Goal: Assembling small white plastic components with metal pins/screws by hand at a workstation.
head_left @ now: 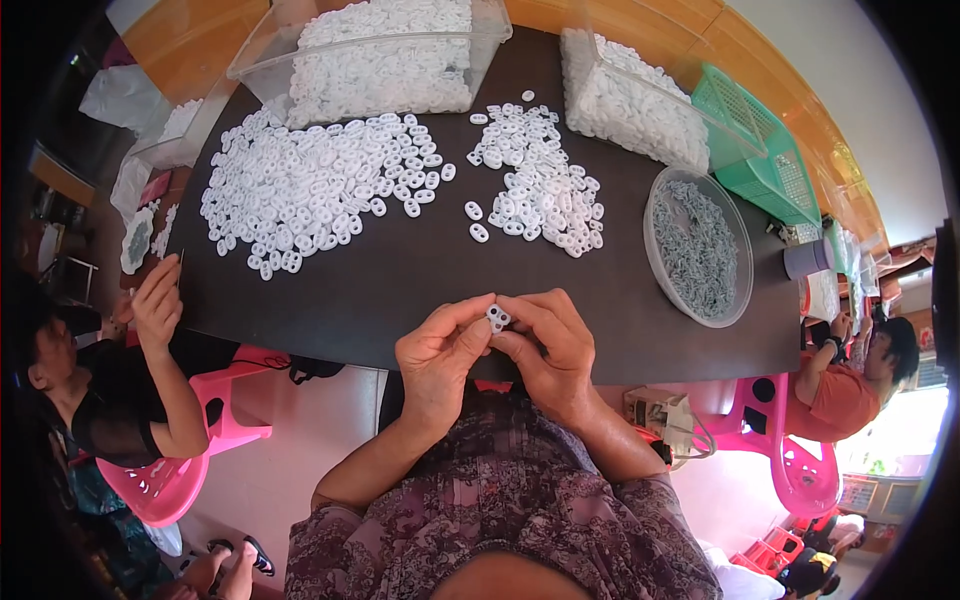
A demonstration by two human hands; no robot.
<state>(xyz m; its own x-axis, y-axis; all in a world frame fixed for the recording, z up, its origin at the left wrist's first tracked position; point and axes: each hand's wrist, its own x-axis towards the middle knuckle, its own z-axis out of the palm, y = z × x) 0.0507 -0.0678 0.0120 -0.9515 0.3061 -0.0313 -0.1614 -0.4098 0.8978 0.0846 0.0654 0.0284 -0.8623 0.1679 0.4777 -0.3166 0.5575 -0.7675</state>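
My left hand [432, 360] and my right hand [552, 350] meet above the near edge of the dark table [430, 270]. Their fingertips pinch a small white plastic piece [497, 318] with dark holes; whether it is one piece or two together I cannot tell. Beyond my left hand spreads a large heap of white oval two-hole pieces [310, 190]. A smaller heap of similar pieces [545, 195] lies further ahead, and a few loose ones sit between the heaps. To the right stands a round clear tub [746, 270] full of small grey screw-like parts [697, 245].
Two clear bins [375, 42] [640, 95] of white pieces stand at the back. A green basket [765, 150] and a purple cup [808, 259] are at the right. People sit at both sides, near pink chairs [235, 420] [800, 470]. A bag [665, 420] hangs low right.
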